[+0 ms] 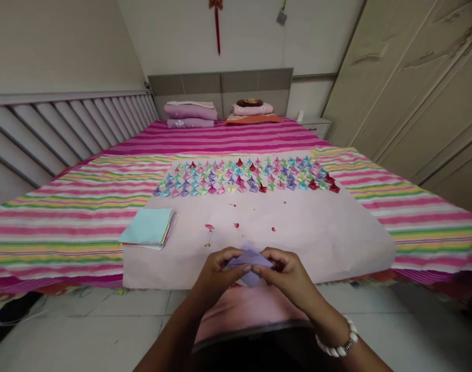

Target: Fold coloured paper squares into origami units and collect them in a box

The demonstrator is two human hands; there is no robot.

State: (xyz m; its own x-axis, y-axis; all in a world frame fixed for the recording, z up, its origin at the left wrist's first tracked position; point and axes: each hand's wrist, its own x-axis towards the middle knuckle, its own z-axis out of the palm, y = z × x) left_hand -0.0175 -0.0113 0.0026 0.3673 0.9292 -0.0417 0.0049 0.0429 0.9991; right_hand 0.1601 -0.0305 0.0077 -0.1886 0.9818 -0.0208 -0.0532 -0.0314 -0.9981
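Observation:
Both hands meet at the bed's near edge, pinching a folded lilac paper piece (250,258). My left hand (219,270) grips its left side with fingers curled. My right hand (286,273), with a white bead bracelet on the wrist, grips its right side. Just left of the hands a stack of coloured paper squares (149,228) with a pale blue top sheet lies on a large pale pink sheet (317,232). Farther back on that sheet, several rows of small folded paper shapes (245,176) in many colours are laid out.
The pink sheet lies on a striped bedspread (65,206). Small red paper scraps (236,225) dot the sheet ahead of my hands. Pillows (190,114) lie at the headboard. A slatted rail (65,129) runs along the left, wardrobe doors (414,88) stand right, tiled floor (84,325) lies below.

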